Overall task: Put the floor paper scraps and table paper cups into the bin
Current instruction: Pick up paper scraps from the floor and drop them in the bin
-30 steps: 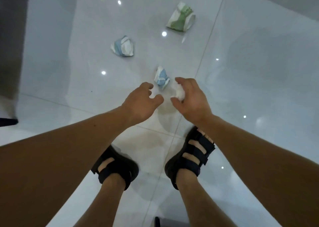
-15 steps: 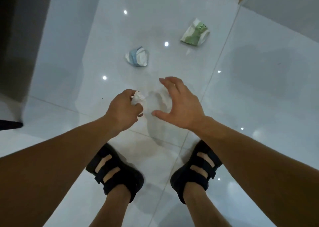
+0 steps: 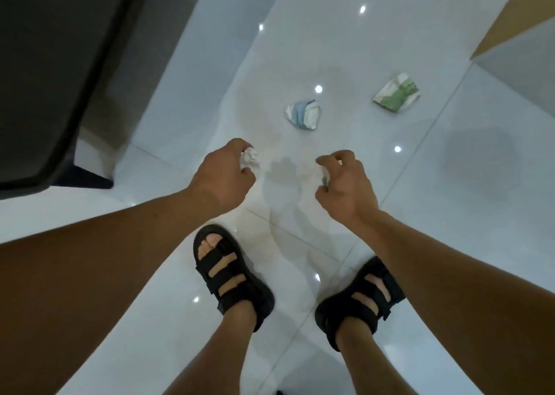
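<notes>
Looking straight down, I have my left hand point(image 3: 220, 178) curled round a crumpled white paper wad point(image 3: 250, 159), pinched between thumb and fingers above the glossy tiled floor point(image 3: 480, 244). My right hand point(image 3: 348, 181) hangs beside it with fingers bent inward; something pale shows at the fingertips, but I cannot tell whether it grips anything. Ahead on the tiles lie a blue-and-white scrap point(image 3: 303, 114) and, further right, a green-and-white scrap point(image 3: 396, 96), well apart. Black sandals point(image 3: 231, 277) stand below both hands.
</notes>
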